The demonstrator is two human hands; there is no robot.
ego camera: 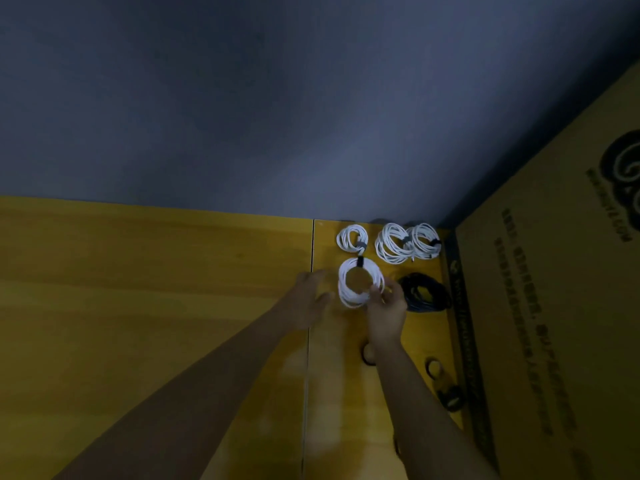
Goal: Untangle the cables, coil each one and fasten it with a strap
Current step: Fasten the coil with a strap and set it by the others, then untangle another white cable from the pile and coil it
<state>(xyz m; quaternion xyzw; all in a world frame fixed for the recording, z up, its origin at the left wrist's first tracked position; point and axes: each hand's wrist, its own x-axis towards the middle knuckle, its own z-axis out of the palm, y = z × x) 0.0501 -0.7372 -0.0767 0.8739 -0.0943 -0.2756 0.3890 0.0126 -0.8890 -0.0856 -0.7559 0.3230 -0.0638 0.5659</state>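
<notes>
Right hand (385, 308) pinches round, strapped white coil (360, 286).

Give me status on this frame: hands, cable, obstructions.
Right hand pinches strapped white coil; left hand open beside it. Three white coils behind, black coil right. Nothing blocking.

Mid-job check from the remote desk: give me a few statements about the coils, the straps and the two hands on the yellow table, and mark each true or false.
1. Four white coils lie on the table. True.
2. The right hand pinches the nearest white coil. True.
3. The left hand grips the black coil. False: it is open, left of the white coil.
4. The black coil lies left of all the white ones. False: it lies right of the nearest one.
5. Loose straps lie near the cardboard box. True.
</notes>
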